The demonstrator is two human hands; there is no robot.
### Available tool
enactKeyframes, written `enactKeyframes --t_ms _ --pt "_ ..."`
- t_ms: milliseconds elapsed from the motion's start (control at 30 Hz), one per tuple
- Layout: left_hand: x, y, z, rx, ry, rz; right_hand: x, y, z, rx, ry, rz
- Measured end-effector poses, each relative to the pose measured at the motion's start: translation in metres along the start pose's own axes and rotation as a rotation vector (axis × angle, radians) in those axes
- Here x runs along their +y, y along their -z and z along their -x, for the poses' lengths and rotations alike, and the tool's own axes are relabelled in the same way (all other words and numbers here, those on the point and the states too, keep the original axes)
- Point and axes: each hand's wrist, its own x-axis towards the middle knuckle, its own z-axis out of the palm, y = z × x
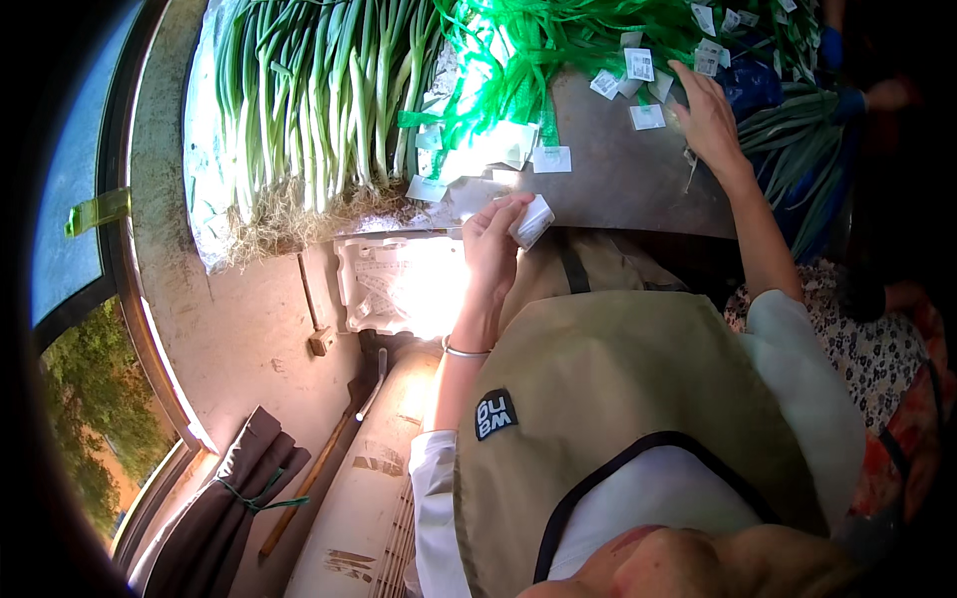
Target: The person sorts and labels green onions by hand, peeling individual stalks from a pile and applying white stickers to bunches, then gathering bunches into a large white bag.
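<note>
My left hand (490, 243) pinches a small white tag (534, 222) between thumb and fingers, at the table's near edge. My right hand (706, 119) is over the right part of the metal tabletop (605, 179), its fingers apart. It is close to several white printed tags (647, 116) on green mesh strips (538, 45); whether a fingertip touches one, I cannot tell. More white tags (552, 159) lie in a sunlit pile just beyond my left hand. To the left, spring onions (314, 112) lie in a row, their roots towards me.
At right, another person's blue-gloved hand (851, 105) is beside more green onion leaves (792, 142). A white plastic crate (374, 284) is below the table edge. A window (97, 404), a tied dark curtain (217, 508) and a wooden pole (306, 486) are at left.
</note>
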Motion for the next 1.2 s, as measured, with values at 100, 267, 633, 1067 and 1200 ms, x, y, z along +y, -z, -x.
enactKeyframes --t_ms 100,267,633,1067,1200 --pt "0.002 0.002 0.007 0.018 0.007 -0.004 -0.116 0.021 0.032 -0.548 -0.153 -1.006" --pt "0.004 0.012 0.02 -0.022 -0.018 -0.112 -0.172 0.005 0.07 -0.469 -0.225 -1.174" --pt "0.003 0.009 0.027 0.05 -0.031 -0.338 -0.188 0.008 0.087 -0.357 -0.356 -1.152" --pt "-0.014 0.011 -0.009 0.347 0.011 -0.158 -0.148 -0.01 0.065 -0.422 -0.476 -1.186" --pt "-0.012 0.013 -0.012 0.336 -0.007 -0.102 -0.119 -0.037 0.045 -0.495 -0.839 -1.256"
